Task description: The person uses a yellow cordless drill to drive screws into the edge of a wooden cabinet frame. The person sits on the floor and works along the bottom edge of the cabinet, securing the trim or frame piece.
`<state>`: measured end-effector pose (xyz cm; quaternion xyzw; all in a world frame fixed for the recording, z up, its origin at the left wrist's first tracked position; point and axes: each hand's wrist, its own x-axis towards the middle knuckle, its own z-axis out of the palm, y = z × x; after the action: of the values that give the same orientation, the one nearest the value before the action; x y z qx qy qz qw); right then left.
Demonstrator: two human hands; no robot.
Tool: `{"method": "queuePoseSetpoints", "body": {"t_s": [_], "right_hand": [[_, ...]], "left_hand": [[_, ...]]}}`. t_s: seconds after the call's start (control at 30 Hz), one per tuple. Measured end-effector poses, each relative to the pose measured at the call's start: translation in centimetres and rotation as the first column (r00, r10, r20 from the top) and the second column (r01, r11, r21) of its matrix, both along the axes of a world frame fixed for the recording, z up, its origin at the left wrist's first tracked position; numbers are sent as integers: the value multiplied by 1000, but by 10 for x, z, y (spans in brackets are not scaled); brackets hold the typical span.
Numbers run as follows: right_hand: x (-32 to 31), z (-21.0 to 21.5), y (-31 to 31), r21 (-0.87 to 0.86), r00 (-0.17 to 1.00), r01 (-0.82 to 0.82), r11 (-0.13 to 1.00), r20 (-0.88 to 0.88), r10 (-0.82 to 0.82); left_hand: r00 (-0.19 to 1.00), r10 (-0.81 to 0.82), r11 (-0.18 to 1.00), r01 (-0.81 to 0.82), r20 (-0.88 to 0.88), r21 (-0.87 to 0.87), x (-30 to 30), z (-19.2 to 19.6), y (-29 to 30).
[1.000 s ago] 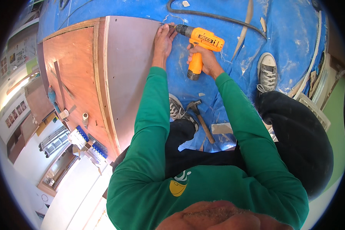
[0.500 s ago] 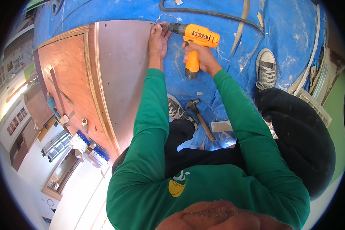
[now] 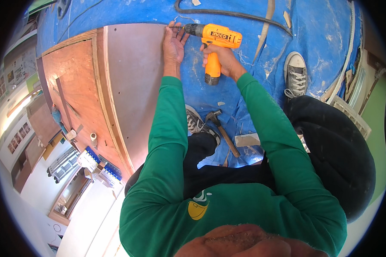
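Note:
My right hand (image 3: 222,60) grips the handle of an orange cordless drill (image 3: 215,43). Its bit points left at the far edge of a flat grey-brown board (image 3: 135,85). My left hand (image 3: 174,43) rests flat on that board's edge, fingers spread right beside the drill bit. Both sleeves are green. The board lies against a larger orange-brown wooden panel (image 3: 73,94) with a raised frame.
A blue tarp (image 3: 253,81) covers the floor. A hammer (image 3: 221,128) lies on it between my shoes (image 3: 295,75), near a pale scrap of wood (image 3: 246,140). A dark hose (image 3: 227,13) curves along the far side. Small boxes and a tube (image 3: 94,158) sit beside the panel.
The drill and both hands have shifted slightly toward the far edge of the board; the bit now sits at the board's corner by my left fingers.

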<state>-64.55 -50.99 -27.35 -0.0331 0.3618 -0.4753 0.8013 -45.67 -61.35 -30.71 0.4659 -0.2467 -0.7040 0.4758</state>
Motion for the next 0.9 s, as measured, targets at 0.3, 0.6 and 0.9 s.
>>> {"method": "queuePoseSetpoints", "body": {"t_s": [0.3,0.6,0.9], "right_hand": [[-1,5,-1,65,1000,8,998,18,-9],[-3,4,-1,65,999,-34,997,37,32],[27,-10,-4,43,993,-119,992,-2,119]], "left_hand": [[970,215,976,-209,-109,66,-16,-4,-4],[935,278,960,-264,-223,87,-13,-14,-6],[927,316,948,-301,-202,101,-5,-26,-7]]}}
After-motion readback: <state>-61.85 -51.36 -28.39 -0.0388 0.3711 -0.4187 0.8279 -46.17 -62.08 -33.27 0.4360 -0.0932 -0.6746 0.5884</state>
